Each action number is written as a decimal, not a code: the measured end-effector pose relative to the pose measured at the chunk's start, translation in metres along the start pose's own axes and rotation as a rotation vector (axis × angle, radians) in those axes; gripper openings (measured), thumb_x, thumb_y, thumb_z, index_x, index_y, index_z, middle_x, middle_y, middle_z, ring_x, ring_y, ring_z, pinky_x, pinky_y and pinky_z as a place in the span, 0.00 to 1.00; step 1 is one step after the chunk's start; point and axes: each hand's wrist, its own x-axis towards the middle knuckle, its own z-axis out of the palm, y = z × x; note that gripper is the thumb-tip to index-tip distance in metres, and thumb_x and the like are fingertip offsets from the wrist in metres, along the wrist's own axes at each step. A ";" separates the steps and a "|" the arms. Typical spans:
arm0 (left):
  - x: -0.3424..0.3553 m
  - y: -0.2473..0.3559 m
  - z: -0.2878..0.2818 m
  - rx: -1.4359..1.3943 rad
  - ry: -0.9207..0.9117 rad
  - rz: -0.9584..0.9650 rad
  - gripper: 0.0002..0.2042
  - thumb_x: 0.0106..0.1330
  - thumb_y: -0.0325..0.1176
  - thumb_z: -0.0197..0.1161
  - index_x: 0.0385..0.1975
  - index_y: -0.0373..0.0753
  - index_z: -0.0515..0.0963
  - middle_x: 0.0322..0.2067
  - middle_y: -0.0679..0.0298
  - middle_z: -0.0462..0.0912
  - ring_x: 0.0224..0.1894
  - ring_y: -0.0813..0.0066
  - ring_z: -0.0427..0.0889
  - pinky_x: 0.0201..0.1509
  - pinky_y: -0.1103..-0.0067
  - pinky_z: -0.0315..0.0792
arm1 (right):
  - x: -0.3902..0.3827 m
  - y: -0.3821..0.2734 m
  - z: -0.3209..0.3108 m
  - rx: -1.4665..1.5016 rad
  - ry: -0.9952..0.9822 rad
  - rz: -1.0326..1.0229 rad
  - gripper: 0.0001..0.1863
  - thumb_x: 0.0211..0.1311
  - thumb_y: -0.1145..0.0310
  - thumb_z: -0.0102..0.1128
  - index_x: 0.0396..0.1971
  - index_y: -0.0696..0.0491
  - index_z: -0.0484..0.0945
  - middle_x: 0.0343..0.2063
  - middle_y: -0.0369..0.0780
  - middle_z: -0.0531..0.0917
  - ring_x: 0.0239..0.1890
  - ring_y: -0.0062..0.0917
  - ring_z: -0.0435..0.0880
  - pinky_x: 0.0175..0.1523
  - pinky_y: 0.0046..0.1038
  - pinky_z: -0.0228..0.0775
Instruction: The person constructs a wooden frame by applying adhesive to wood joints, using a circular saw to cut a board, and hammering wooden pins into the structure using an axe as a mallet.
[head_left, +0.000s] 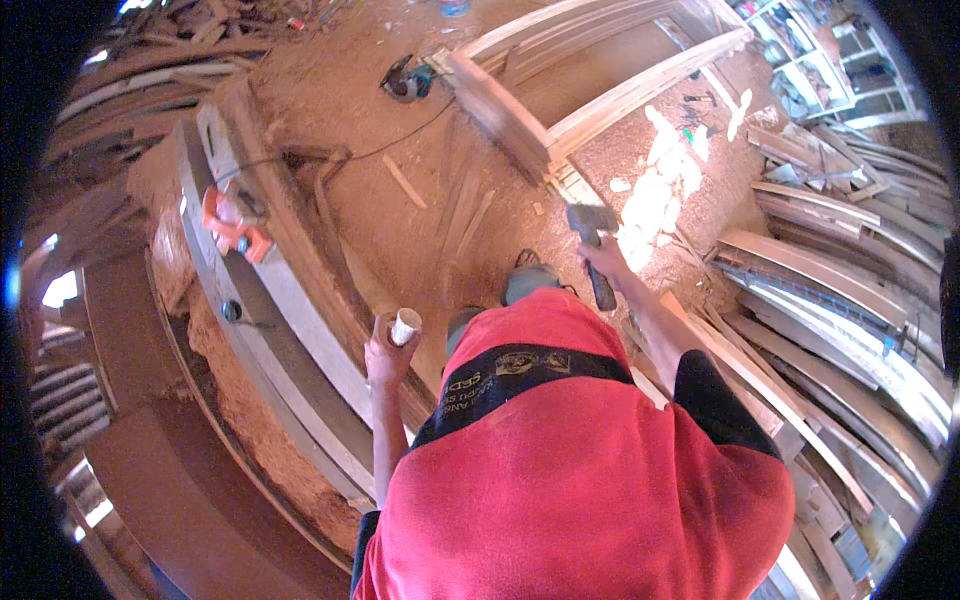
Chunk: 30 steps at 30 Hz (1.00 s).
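My right hand is wrapped round the handle of a hammer with a dark, blocky head; its handle slants down below my fist. My left hand is closed round a small white cylinder, whose pale round end faces up; I cannot tell just what it is. Both hands are in front of my body, well apart, the left one beside a long wooden beam. Just beyond the hammer stands the near corner of a large wooden frame, resting low over the dusty ground.
An orange tool sits on the long beams at left. A dark power tool with a trailing cord lies by the frame's far left corner. Stacked planks fill the right side. Another hammer lies on the ground beside the frame.
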 end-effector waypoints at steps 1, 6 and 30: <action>0.021 0.016 0.006 -0.009 -0.007 0.053 0.22 0.52 0.40 0.76 0.43 0.41 0.76 0.32 0.52 0.85 0.37 0.48 0.86 0.36 0.61 0.78 | 0.000 0.014 -0.012 0.111 0.027 0.051 0.12 0.57 0.66 0.67 0.35 0.58 0.78 0.20 0.39 0.81 0.20 0.21 0.80 0.24 0.27 0.74; 0.113 0.083 0.034 0.113 -0.157 0.275 0.18 0.50 0.41 0.75 0.38 0.43 0.80 0.32 0.52 0.86 0.36 0.49 0.86 0.38 0.60 0.79 | -0.018 0.084 -0.045 0.494 0.107 0.287 0.08 0.60 0.68 0.67 0.33 0.55 0.77 0.21 0.37 0.81 0.19 0.21 0.80 0.23 0.26 0.73; 0.352 0.342 0.401 0.300 -1.330 1.198 0.19 0.50 0.45 0.72 0.39 0.41 0.82 0.36 0.51 0.85 0.44 0.50 0.84 0.50 0.59 0.77 | -0.091 -0.003 0.051 1.034 0.887 0.672 0.08 0.63 0.68 0.64 0.29 0.51 0.73 0.16 0.33 0.75 0.14 0.19 0.76 0.18 0.23 0.69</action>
